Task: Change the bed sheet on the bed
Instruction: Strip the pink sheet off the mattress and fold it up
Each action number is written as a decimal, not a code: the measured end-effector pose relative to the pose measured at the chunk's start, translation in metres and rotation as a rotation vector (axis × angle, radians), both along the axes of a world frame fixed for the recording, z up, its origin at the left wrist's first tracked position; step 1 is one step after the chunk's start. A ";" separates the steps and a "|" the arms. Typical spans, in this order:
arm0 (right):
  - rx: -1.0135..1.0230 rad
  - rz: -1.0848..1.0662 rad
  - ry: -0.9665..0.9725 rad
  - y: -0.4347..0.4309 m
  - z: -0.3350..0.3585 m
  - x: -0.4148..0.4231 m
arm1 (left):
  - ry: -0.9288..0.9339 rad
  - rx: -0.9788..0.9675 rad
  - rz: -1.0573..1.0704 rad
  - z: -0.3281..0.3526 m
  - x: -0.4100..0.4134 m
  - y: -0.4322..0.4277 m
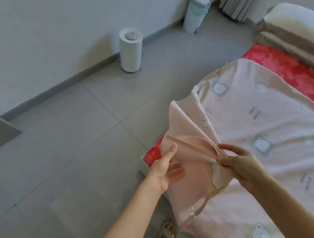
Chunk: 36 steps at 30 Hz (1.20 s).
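Head view, six o'clock: your left hand point(166, 170) and right hand point(237, 162) pinch the hem of the pale pink bear-print bed sheet point(247, 98), likely opening its corner to cap the red patterned mattress point(294, 75).

Bed sheet point(260, 126) spread on mattress point(291, 70), right half of frame. Two cylindrical units point(130, 49) point(196, 12) on floor by wall, upper centre. Sandal point(165, 237) bottom centre.

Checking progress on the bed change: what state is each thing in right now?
pink sheet: spread on the bed, near corner lifted and bunched.
red mattress: uncovered along far edge and near corner.
left hand: pinches the sheet's edge.
right hand: pinches the hem.
white canister: upright on floor.
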State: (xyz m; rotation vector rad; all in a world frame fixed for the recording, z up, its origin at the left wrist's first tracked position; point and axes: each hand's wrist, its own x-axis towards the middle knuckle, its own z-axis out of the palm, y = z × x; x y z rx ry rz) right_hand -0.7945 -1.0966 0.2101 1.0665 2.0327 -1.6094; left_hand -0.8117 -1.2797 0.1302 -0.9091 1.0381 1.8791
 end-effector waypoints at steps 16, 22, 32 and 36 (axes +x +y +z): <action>0.444 0.346 0.002 0.054 -0.032 0.041 | 0.518 -0.862 -0.157 0.005 0.001 0.105; -0.083 0.175 0.165 0.055 -0.009 -0.018 | 0.744 -0.667 -0.216 0.055 -0.020 0.096; -0.229 -0.077 0.350 0.051 0.033 -0.075 | 0.893 -0.799 -0.387 0.108 -0.055 0.105; -0.124 -0.138 0.419 0.045 0.043 -0.083 | 1.204 -1.044 -0.380 0.113 -0.063 0.111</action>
